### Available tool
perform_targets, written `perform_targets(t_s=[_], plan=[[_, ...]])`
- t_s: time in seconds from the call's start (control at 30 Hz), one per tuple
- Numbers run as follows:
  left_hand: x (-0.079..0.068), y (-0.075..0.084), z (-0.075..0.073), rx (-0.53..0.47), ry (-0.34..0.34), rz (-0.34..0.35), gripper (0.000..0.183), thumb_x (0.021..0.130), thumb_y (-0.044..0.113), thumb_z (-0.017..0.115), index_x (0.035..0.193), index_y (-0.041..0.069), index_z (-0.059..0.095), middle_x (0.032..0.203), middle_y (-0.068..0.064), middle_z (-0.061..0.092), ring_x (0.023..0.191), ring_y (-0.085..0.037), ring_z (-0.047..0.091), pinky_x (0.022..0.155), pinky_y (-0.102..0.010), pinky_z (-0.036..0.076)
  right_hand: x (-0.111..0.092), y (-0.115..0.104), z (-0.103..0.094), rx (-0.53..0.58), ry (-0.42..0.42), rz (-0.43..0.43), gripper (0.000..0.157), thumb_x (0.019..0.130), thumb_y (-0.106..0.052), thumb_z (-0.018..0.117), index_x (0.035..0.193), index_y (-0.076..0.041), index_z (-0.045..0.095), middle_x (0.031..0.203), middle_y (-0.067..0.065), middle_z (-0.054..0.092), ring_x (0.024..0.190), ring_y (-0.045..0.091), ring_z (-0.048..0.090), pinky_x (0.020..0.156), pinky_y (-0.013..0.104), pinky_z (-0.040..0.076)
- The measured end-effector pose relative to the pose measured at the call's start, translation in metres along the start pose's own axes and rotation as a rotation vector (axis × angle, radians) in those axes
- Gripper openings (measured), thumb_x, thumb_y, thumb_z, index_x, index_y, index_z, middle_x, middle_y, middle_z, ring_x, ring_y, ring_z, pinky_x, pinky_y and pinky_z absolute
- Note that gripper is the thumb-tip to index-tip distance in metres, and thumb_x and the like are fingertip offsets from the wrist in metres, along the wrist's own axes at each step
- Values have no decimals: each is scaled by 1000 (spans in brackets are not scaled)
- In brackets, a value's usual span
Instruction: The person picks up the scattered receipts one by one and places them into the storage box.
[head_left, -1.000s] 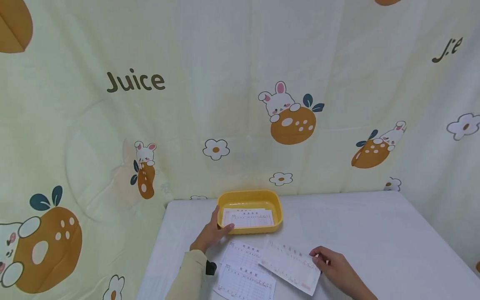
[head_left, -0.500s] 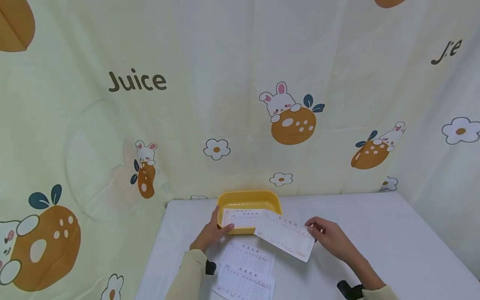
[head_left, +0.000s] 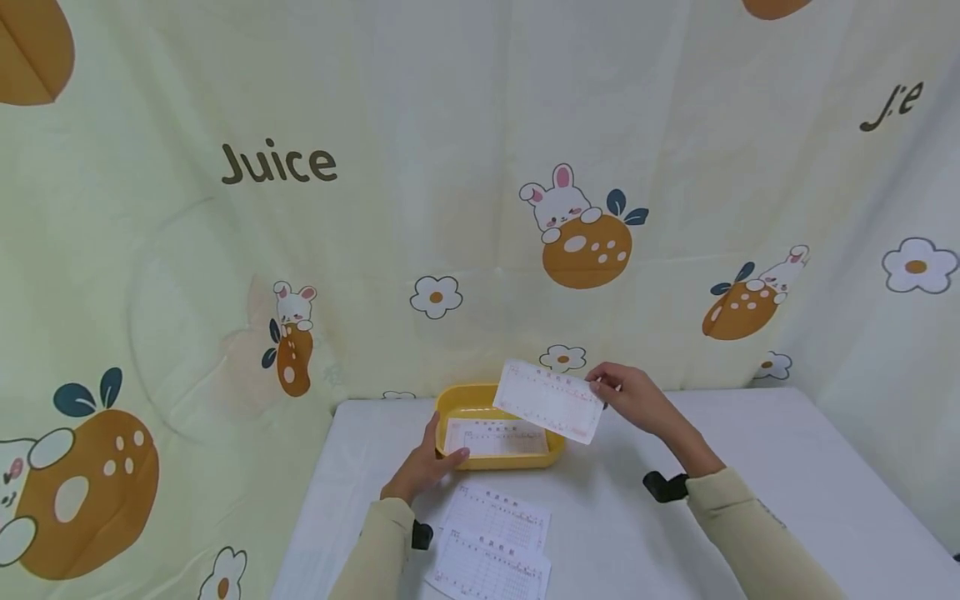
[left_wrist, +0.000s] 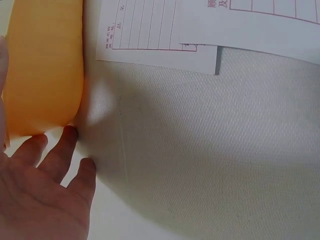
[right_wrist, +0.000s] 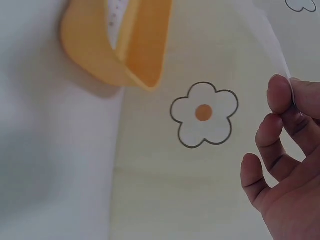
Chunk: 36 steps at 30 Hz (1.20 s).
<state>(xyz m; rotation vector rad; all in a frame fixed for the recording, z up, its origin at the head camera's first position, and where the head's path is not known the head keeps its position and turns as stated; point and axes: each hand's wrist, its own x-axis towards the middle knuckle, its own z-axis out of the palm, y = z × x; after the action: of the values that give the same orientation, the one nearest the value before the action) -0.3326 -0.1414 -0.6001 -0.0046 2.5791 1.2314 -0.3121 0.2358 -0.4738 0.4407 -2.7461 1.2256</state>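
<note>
A yellow plastic tray (head_left: pixel 498 462) stands at the far edge of the table, with printed paper slips (head_left: pixel 495 437) lying in it. My left hand (head_left: pixel 422 467) holds the tray's near left corner, thumb over the front rim. In the left wrist view, fingers (left_wrist: pixel 60 152) touch the tray's outer wall. My right hand (head_left: pixel 637 398) pinches the right end of another printed slip (head_left: pixel 549 400), which is held tilted above the tray's right part. The right wrist view shows the pinched slip (right_wrist: pixel 272 42) nearly edge-on between thumb and forefinger.
Several overlapping printed slips (head_left: pixel 491 558) lie on the white table (head_left: pixel 750 492) in front of the tray. Behind the table hangs a pale curtain (head_left: pixel 450 208) with rabbit, fruit and flower prints.
My right hand has raised the slip from above the loose slips, moving it away from me and slightly left to over the tray. My left hand has stayed on the tray.
</note>
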Motion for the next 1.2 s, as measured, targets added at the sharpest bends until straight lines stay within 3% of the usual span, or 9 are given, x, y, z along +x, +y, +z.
perform_targets(t_s=[0.23, 0.47, 0.77, 1.2], plan=[[3, -3, -1, -1, 4, 2, 107, 98, 53, 76, 174, 22, 8, 169, -24, 35, 147, -53, 41, 116, -73, 32, 36, -10, -10, 0, 41, 0, 16, 109, -3, 61, 120, 4, 70, 105, 14, 71, 90, 31, 63, 78, 34, 56], [-5, 0, -4, -2, -8, 7, 106, 99, 53, 75, 174, 20, 8, 168, -26, 36, 146, -55, 42, 116, -73, 31, 59, -15, -9, 31, 35, -11, 17, 110, -4, 58, 119, 6, 69, 107, 17, 72, 90, 32, 63, 83, 43, 58], [0, -4, -4, -12, -24, 31, 107, 99, 54, 75, 174, 18, 8, 169, -25, 34, 148, -53, 41, 117, -72, 31, 70, -16, 12, 84, -16, 6, 16, 110, -3, 58, 117, 5, 70, 105, 16, 72, 91, 31, 65, 83, 38, 58], [3, -3, -4, -7, -22, 54, 106, 99, 52, 75, 174, 16, 8, 167, -27, 36, 147, -53, 42, 118, -70, 32, 79, -14, 33, 59, -64, 23, 14, 108, -5, 61, 114, 2, 72, 105, 13, 72, 92, 30, 64, 88, 47, 60]])
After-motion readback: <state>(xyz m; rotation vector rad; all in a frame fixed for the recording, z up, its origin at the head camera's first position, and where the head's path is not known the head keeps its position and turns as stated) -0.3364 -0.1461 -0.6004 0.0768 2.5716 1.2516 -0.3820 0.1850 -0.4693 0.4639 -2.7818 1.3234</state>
